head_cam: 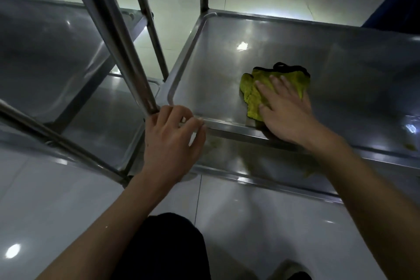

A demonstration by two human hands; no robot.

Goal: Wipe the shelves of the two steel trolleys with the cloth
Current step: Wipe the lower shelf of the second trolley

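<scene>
A yellow-green cloth (252,91) with a black edge lies on the steel shelf (216,57) of the right trolley, near its front rim. My right hand (286,109) presses flat on the cloth, fingers spread and pointing away from me. My left hand (172,141) grips the front left corner of that shelf, at the foot of the upright post (118,36). A second steel trolley's shelf (45,48) stands to the left, with lower shelves visible under both.
Glossy white floor tiles (250,223) lie in front of and behind the trolleys. Slanted steel posts cross the left half of the view. My dark trouser leg (168,248) is at the bottom centre. A dark blue object (400,2) stands at the far right.
</scene>
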